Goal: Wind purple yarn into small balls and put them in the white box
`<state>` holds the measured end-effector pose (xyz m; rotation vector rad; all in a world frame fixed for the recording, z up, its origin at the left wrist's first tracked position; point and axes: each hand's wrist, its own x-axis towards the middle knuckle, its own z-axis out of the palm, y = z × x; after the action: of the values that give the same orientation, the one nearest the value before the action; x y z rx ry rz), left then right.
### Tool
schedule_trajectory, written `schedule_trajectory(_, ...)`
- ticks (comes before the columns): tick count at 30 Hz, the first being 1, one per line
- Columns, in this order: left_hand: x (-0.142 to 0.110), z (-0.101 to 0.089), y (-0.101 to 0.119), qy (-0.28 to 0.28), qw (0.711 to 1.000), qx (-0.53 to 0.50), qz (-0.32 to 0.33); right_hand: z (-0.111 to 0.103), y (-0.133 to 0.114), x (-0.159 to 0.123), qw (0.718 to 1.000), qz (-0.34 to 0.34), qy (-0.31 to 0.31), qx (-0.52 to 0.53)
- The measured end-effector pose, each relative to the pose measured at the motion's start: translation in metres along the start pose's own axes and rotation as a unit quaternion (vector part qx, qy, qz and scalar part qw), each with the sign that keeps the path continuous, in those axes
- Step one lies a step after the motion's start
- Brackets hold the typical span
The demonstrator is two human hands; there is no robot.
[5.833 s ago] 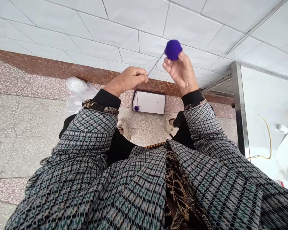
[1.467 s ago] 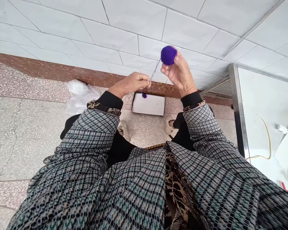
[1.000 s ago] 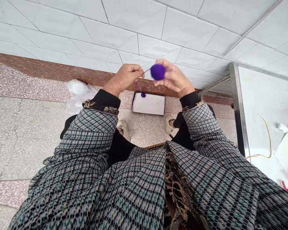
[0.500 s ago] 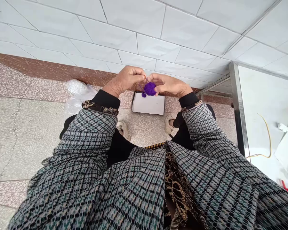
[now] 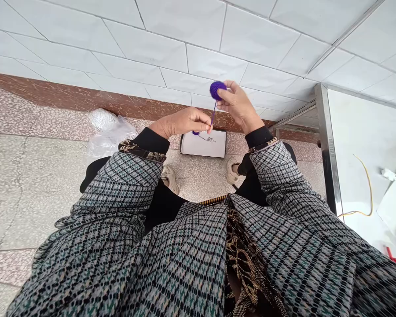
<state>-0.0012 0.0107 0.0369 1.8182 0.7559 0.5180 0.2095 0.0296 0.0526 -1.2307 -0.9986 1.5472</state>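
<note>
A purple ball of yarn (image 5: 217, 90) is held up near the wall, gripped in the fingers of my right hand (image 5: 237, 103). From it a purple strand of yarn (image 5: 213, 113) runs down to my left hand (image 5: 188, 121), whose thumb and fingertips are pinched on it. Below the hands, a shallow white box (image 5: 203, 147) with a dark rim lies on the floor. A smaller purple yarn bit (image 5: 195, 132) shows just under my left hand, partly hidden by it. A loose thin strand (image 5: 208, 139) curls over the box.
A clear plastic bag (image 5: 110, 136) with a white ball of yarn (image 5: 102, 119) lies on the floor to the left. At right stands a white table (image 5: 353, 132) with a metal edge, carrying a yellow cord (image 5: 370, 189). A white tiled wall (image 5: 165, 44) rises in front.
My right hand has lifted the purple ball up and away, drawing out the strand between the hands. My left hand has moved slightly down and to the right.
</note>
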Motion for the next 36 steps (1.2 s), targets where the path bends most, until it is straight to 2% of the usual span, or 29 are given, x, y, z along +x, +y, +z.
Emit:
schedule_trajectory(3, -0.002, -0.004, 0.001, -0.044, 0.999, -0.021, 0.000, 0.004, 0.006, -0.002, 0.999, 0.008, 0.002, -0.036)
schedule_trajectory(5, -0.001, -0.006, 0.001, -0.074, 0.997, -0.024, -0.005, 0.005, 0.003, -0.003, 0.999, 0.016, 0.028, 0.020)
schedule_trajectory(7, -0.001, -0.006, 0.000, -0.104, 0.994, -0.008, -0.027, 0.004, -0.004, -0.001, 0.991, -0.001, 0.058, 0.123)
schedule_trajectory(11, -0.001, -0.004, -0.010, -0.119, 0.987, 0.040, -0.098, -0.016, -0.025, 0.004, 0.939, -0.116, 0.112, 0.303)
schedule_trajectory(13, -0.004, -0.004, -0.020, -0.118, 0.984, 0.053, -0.125, -0.030, -0.034, 0.006, 0.915, -0.166, 0.129, 0.343)
schedule_trajectory(15, -0.009, -0.006, -0.028, -0.122, 0.982, 0.061, -0.134, -0.042, -0.041, 0.006, 0.903, -0.205, 0.143, 0.350)
schedule_trajectory(19, -0.021, -0.016, -0.034, -0.097, 0.986, 0.067, -0.120, -0.053, -0.048, 0.005, 0.914, -0.237, 0.163, 0.287)
schedule_trajectory(25, -0.037, -0.032, -0.014, 0.002, 0.996, -0.010, -0.084, -0.058, -0.050, 0.005, 0.914, -0.289, 0.143, 0.247)
schedule_trajectory(29, -0.042, -0.036, -0.009, 0.034, 0.996, -0.066, -0.055, -0.058, -0.053, 0.003, 0.935, -0.257, 0.157, 0.185)
schedule_trajectory(32, -0.041, -0.039, -0.019, 0.007, 0.997, -0.032, -0.071, -0.055, -0.055, -0.001, 0.945, -0.225, 0.169, 0.164)
schedule_trajectory(36, -0.036, -0.040, -0.039, -0.080, 0.982, 0.088, -0.145, -0.050, -0.061, -0.011, 0.943, -0.216, 0.109, 0.227)
